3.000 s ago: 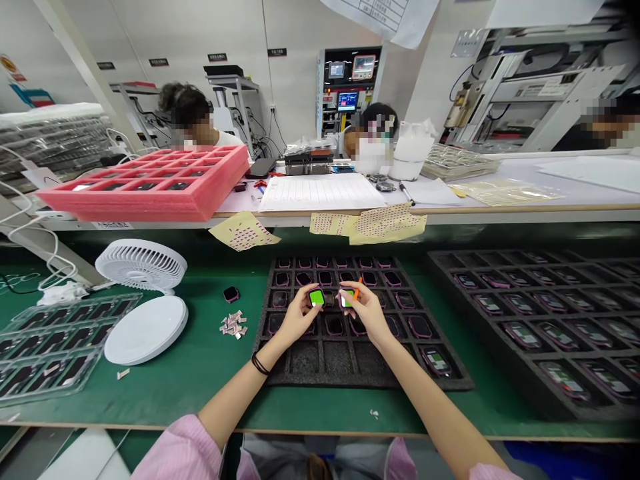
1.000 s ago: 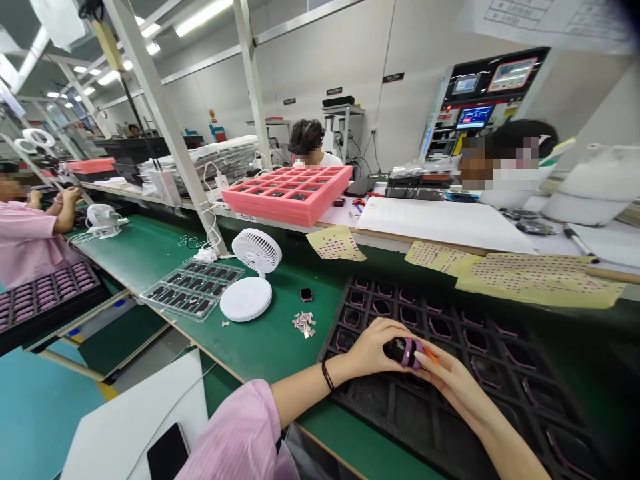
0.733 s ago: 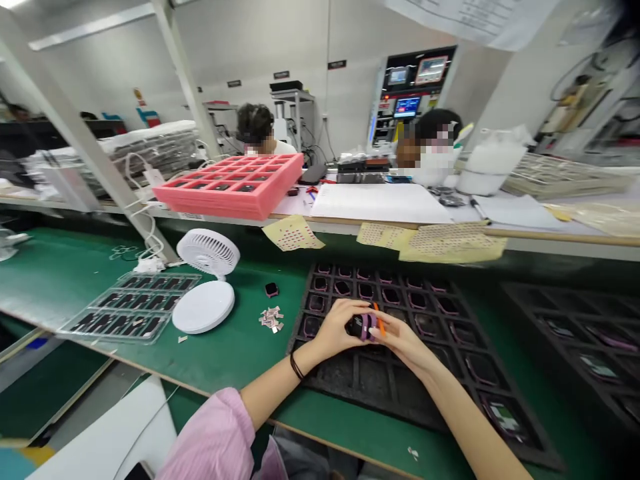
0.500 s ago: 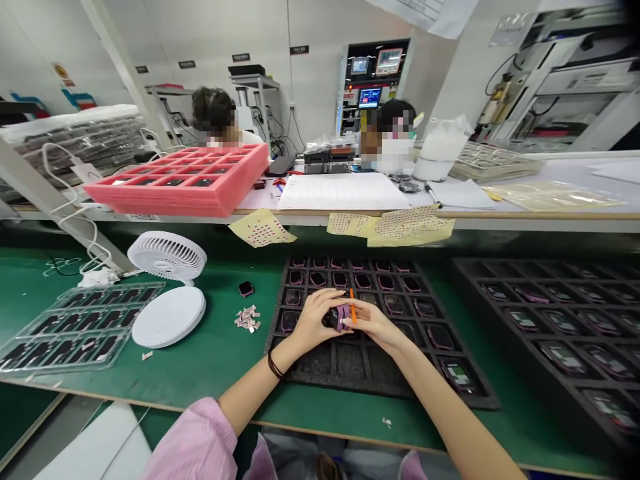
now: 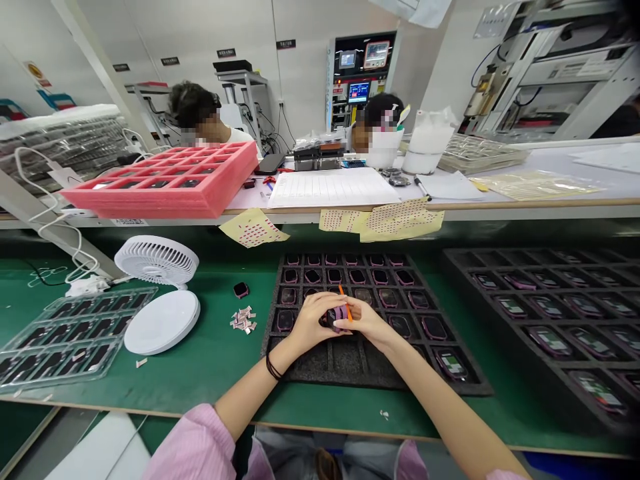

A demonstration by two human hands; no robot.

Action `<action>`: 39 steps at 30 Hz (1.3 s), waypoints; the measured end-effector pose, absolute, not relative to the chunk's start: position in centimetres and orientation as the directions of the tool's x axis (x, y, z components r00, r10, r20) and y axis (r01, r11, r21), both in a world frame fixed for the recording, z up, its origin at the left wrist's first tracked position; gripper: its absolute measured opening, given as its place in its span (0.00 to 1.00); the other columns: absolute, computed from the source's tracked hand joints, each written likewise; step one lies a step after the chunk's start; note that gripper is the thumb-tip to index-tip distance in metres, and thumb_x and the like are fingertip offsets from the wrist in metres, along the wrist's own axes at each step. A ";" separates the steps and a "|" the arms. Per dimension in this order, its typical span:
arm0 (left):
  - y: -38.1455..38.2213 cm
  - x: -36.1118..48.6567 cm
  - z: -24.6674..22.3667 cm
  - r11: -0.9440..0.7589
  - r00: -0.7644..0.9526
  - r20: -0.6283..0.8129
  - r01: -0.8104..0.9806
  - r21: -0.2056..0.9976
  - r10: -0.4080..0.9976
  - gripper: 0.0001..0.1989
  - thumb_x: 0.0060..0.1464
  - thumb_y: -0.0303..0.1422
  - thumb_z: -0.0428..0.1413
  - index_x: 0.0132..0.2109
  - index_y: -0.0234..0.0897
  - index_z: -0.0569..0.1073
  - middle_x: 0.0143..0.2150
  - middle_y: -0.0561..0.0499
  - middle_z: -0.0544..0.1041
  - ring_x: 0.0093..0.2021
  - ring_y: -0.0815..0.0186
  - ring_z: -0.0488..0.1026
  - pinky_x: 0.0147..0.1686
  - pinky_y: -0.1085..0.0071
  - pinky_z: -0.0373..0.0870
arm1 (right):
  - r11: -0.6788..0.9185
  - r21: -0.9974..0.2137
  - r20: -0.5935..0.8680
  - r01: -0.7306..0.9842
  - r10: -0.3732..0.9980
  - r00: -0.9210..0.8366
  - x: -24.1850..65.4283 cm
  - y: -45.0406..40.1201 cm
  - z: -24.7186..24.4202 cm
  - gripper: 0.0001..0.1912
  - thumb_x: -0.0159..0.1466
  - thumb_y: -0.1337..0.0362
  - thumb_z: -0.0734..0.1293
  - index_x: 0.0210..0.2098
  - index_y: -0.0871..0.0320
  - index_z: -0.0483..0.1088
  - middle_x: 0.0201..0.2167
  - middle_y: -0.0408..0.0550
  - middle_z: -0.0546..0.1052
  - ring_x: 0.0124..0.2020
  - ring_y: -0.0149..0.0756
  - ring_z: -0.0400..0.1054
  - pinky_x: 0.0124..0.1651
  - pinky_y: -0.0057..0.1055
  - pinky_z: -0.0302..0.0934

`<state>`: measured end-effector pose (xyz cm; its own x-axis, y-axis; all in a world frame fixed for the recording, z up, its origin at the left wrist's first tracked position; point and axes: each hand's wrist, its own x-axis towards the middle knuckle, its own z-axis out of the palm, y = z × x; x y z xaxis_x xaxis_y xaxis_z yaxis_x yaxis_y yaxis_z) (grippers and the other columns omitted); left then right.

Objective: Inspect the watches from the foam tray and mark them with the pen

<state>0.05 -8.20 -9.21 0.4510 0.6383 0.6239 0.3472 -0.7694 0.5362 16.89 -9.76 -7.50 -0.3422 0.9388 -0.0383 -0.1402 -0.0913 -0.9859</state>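
Over the black foam tray (image 5: 347, 367), my left hand (image 5: 309, 325) is closed around a small purple watch case (image 5: 337, 316). My right hand (image 5: 369, 324) pinches a thin orange stick (image 5: 343, 292) and also touches the right side of the case. The stick stands nearly upright against the case; its lower end is hidden by my fingers. Several purple-framed watch cases with dark faces sit in the tray's compartments around my hands. One watch case (image 5: 241, 289) lies alone on the green bench to the left.
A second black foam tray (image 5: 493, 340) with watch cases lies at the right. Small pale strips (image 5: 243, 320), a white fan (image 5: 163, 323) and a clear tray (image 5: 107, 363) of dark parts are on the left. A pink foam tray (image 5: 200, 207) rests on the shelf; two people sit beyond.
The view has shifted slightly. The orange stick has tilted from almost vertical to leaning left at its top. Both hands stay on the watch case.
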 end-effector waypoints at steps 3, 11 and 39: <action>-8.1 0.0 -9.1 -0.775 0.434 0.643 0.330 0.538 0.631 0.26 0.44 0.42 0.65 0.50 0.40 0.72 0.50 0.43 0.77 0.53 0.56 0.71 0.53 0.56 0.66 | -0.078 -0.988 -0.027 -0.136 0.941 -0.337 16.7 -9.7 -7.4 0.26 0.45 0.58 0.77 0.43 0.56 0.74 0.39 0.46 0.78 0.43 0.40 0.72 0.51 0.38 0.63; -7.7 -0.4 -9.1 -0.662 0.356 0.558 0.386 0.643 0.749 0.28 0.41 0.42 0.66 0.50 0.38 0.72 0.54 0.42 0.73 0.55 0.55 0.69 0.56 0.57 0.66 | 0.214 -0.969 0.197 -0.124 0.971 0.138 17.6 -9.3 -7.2 0.25 0.63 0.47 0.61 0.47 0.59 0.73 0.21 0.46 0.77 0.26 0.36 0.72 0.39 0.37 0.66; -7.8 -0.3 -9.4 -0.529 0.301 0.436 0.434 0.729 0.848 0.27 0.41 0.39 0.67 0.49 0.37 0.72 0.46 0.47 0.78 0.47 0.58 0.76 0.50 0.63 0.71 | 0.474 -0.823 0.547 0.313 0.810 0.213 17.4 -11.1 -7.2 0.27 0.67 0.48 0.51 0.24 0.54 0.71 0.18 0.47 0.76 0.23 0.39 0.72 0.34 0.38 0.66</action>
